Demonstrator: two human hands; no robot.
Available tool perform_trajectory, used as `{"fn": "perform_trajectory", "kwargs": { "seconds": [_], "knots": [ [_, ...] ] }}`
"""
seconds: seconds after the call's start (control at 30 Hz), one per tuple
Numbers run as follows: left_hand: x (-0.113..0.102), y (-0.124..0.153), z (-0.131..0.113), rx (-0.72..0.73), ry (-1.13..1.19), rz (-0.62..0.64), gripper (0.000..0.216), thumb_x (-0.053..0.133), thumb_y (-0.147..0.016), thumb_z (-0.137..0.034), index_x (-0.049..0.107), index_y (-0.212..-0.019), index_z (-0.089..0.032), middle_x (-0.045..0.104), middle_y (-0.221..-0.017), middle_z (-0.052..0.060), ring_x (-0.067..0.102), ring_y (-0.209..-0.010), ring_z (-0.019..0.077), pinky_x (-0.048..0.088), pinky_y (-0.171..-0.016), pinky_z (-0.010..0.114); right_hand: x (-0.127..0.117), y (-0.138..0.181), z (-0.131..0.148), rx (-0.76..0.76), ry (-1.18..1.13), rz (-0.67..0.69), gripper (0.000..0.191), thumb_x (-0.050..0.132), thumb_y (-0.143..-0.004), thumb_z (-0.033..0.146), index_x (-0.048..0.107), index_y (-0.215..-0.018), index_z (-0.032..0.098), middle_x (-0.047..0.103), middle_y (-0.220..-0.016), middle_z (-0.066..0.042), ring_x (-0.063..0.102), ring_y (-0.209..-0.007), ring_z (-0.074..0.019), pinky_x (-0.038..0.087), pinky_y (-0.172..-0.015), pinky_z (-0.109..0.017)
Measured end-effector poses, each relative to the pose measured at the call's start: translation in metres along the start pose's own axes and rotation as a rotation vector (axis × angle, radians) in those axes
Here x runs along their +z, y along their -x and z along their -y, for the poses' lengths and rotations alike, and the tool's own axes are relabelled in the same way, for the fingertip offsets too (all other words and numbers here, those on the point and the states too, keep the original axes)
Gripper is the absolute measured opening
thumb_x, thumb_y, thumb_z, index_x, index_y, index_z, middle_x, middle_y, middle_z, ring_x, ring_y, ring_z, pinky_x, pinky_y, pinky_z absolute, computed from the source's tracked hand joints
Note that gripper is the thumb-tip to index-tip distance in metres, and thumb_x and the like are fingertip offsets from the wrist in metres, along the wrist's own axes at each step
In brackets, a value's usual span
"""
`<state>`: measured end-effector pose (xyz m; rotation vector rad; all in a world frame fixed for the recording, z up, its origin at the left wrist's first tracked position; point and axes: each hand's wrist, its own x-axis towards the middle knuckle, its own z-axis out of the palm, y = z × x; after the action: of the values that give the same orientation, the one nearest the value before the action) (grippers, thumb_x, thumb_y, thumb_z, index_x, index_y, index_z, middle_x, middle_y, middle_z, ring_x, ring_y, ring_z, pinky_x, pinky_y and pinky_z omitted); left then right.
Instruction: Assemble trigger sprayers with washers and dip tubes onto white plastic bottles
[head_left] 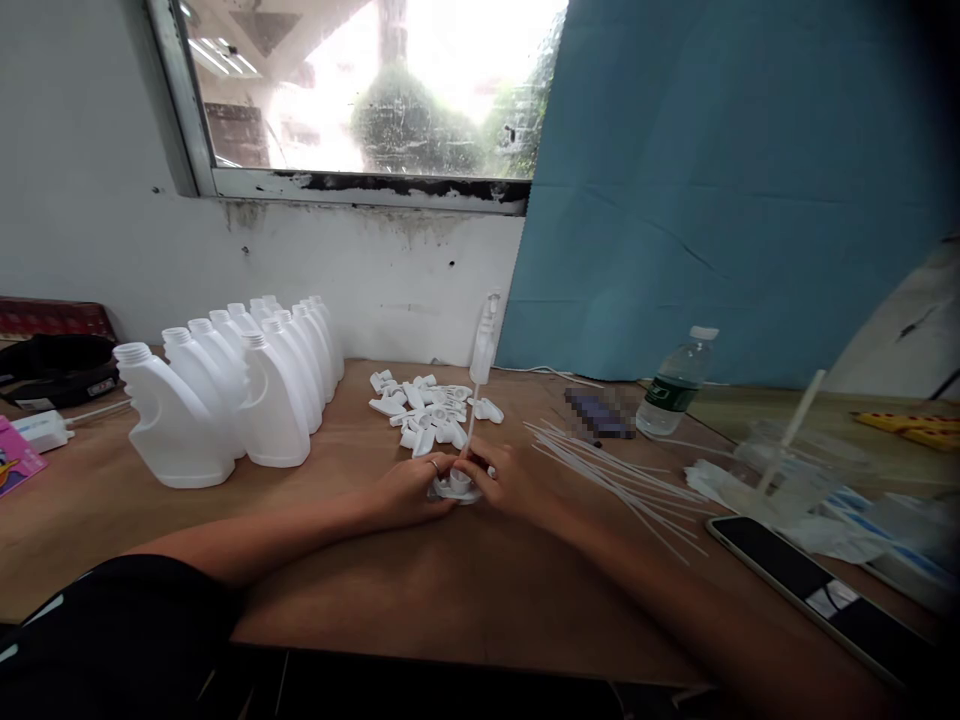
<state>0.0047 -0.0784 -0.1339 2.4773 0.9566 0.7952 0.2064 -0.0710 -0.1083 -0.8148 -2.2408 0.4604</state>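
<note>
Both hands meet at the middle of the table around a white plastic piece [459,487], which looks like a spray head; fingers cover much of it. A thin whitish tube [473,415] rises from it, slightly tilted. My left hand [415,490], wearing a ring, is closed on the white piece from the left. From the right, my right hand [510,484] has its thumb and fingers closed at the tube's lower end, against the piece. Just beyond lies a pile of white spray-trigger parts [429,410]. Loose thin tubes [615,475] are spread to the right.
Rows of white bottles [180,420] stand at the left. Behind the pile is a small upright clear bottle [484,345]. On the right are a water bottle [675,385], a phone [810,575] and a clear cup with a straw [784,465]. A wall and blue sheet [675,200] close off the back.
</note>
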Motion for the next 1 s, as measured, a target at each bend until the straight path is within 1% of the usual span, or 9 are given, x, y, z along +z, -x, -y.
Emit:
{"fn": "perform_trajectory", "kwargs": {
  "seconds": [0.17, 0.27, 0.37, 0.47, 0.57, 0.63, 0.77, 0.83, 1.0],
  "knots": [
    [-0.01, 0.011, -0.014, 0.033, -0.052, -0.104, 0.073, 0.067, -0.08, -0.037, 0.031, -0.141, -0.021, 0.055, -0.124, 0.01, 0.057, -0.107, 0.0227, 0.047, -0.092, 0.033, 0.0, 0.008, -0.012, 0.095, -0.119, -0.054, 0.031, 0.048, -0.095, 0.042, 0.052, -0.074, 0.02, 0.052, -0.065, 0.002, 0.048, -0.06, -0.0139, 0.038, -0.057, -0.026],
    [-0.032, 0.023, -0.016, 0.14, -0.285, -0.26, 0.055, 0.06, -0.086, -0.034, 0.037, -0.134, -0.021, 0.048, -0.132, 0.013, 0.049, -0.119, 0.0257, 0.042, -0.1, 0.037, -0.002, 0.009, -0.017, 0.141, -0.145, -0.035, 0.034, 0.049, -0.094, 0.044, 0.053, -0.071, 0.019, 0.053, -0.065, 0.002, 0.048, -0.06, -0.0133, 0.037, -0.055, -0.025],
    [-0.069, 0.035, -0.01, 0.206, -0.661, -0.473, 0.045, 0.059, -0.086, -0.027, 0.042, -0.128, -0.023, 0.05, -0.126, 0.012, 0.048, -0.117, 0.0286, 0.039, -0.098, 0.043, -0.004, 0.008, -0.021, 0.179, -0.093, -0.009, 0.037, 0.049, -0.093, 0.045, 0.054, -0.069, 0.018, 0.054, -0.063, 0.002, 0.048, -0.058, -0.013, 0.035, -0.054, -0.025],
    [-0.109, 0.046, -0.002, 0.055, -0.899, -0.814, 0.052, 0.066, -0.08, -0.033, 0.042, -0.124, -0.02, 0.049, -0.124, 0.016, 0.047, -0.114, 0.0341, 0.038, -0.094, 0.05, -0.008, 0.007, -0.021, 0.189, 0.045, -0.011, 0.037, 0.05, -0.093, 0.043, 0.056, -0.067, 0.018, 0.056, -0.06, 0.002, 0.048, -0.056, -0.0133, 0.035, -0.055, -0.026],
    [-0.138, 0.054, 0.004, -0.175, -0.987, -0.996, 0.068, 0.071, -0.075, -0.043, 0.037, -0.127, -0.016, 0.042, -0.131, 0.021, 0.038, -0.122, 0.0413, 0.032, -0.096, 0.058, -0.02, 0.01, -0.014, 0.115, 0.14, 0.017, 0.027, 0.053, -0.092, 0.041, 0.06, -0.08, 0.018, 0.06, -0.069, -0.001, 0.051, -0.06, -0.0146, 0.038, -0.058, -0.027],
    [-0.147, 0.057, 0.007, -0.285, -0.995, -1.021, 0.075, 0.071, -0.073, -0.049, 0.034, -0.13, -0.016, 0.039, -0.134, 0.023, 0.034, -0.125, 0.0434, 0.029, -0.097, 0.06, -0.029, 0.013, -0.006, 0.013, 0.156, 0.105, 0.024, 0.057, -0.09, 0.042, 0.061, -0.098, 0.02, 0.064, -0.087, -0.004, 0.056, -0.073, -0.0174, 0.043, -0.065, -0.028],
    [-0.148, 0.061, 0.014, -0.412, -0.974, -0.973, 0.087, 0.072, -0.07, -0.055, 0.029, -0.133, -0.015, 0.037, -0.135, 0.024, 0.033, -0.126, 0.0437, 0.03, -0.096, 0.059, -0.037, 0.017, 0.009, -0.102, 0.253, 0.314, 0.054, 0.067, -0.081, 0.05, 0.051, -0.127, 0.028, 0.058, -0.121, -0.007, 0.059, -0.096, -0.0238, 0.047, -0.079, -0.034],
    [-0.146, 0.061, 0.016, -0.452, -0.975, -0.94, 0.083, 0.07, -0.072, -0.054, 0.028, -0.132, -0.014, 0.036, -0.135, 0.025, 0.033, -0.126, 0.0433, 0.032, -0.096, 0.057, -0.036, 0.018, 0.011, -0.112, 0.313, 0.371, 0.059, 0.067, -0.081, 0.051, 0.048, -0.133, 0.029, 0.056, -0.126, -0.007, 0.059, -0.101, -0.0261, 0.047, -0.084, -0.038],
    [-0.144, 0.062, 0.016, -0.551, -0.966, -0.904, 0.075, 0.065, -0.076, -0.048, 0.028, -0.131, -0.013, 0.035, -0.136, 0.025, 0.036, -0.124, 0.0432, 0.034, -0.095, 0.057, -0.027, 0.019, 0.007, -0.118, 0.321, 0.363, 0.042, 0.063, -0.085, 0.036, 0.056, -0.125, 0.025, 0.061, -0.119, -0.008, 0.059, -0.105, -0.026, 0.046, -0.089, -0.039]
  ]
}}
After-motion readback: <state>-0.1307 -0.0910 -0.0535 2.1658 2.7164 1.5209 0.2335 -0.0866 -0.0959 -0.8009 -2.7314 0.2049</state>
